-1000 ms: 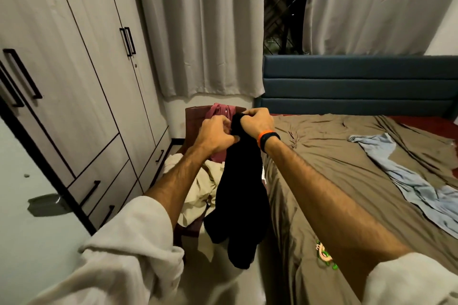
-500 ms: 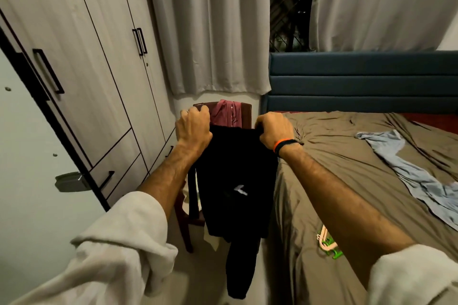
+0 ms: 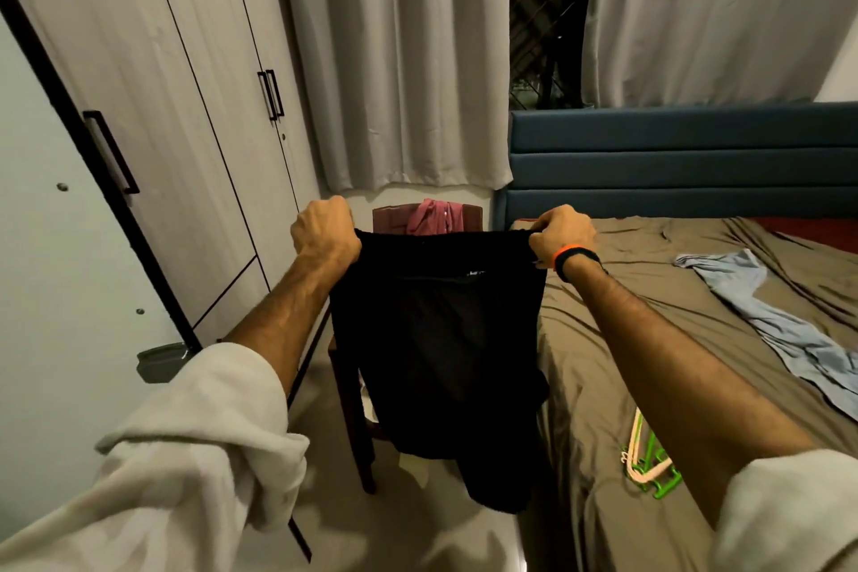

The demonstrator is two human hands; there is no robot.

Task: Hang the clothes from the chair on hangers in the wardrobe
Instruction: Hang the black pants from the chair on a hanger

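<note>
Black garment (image 3: 441,339) held up hides chair (image 3: 353,409); hangers (image 3: 650,469) on bed (image 3: 627,339).

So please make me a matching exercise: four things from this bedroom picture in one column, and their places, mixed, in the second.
Things:
1. black garment
2. pink cloth
3. light blue garment
4. green and pink plastic hangers

Places:
A. spread on the bed, far right
B. over the chair's backrest
C. held up by the left hand and the right hand
D. on the bed's near edge

Pairs: 1-C, 2-B, 3-A, 4-D
</note>
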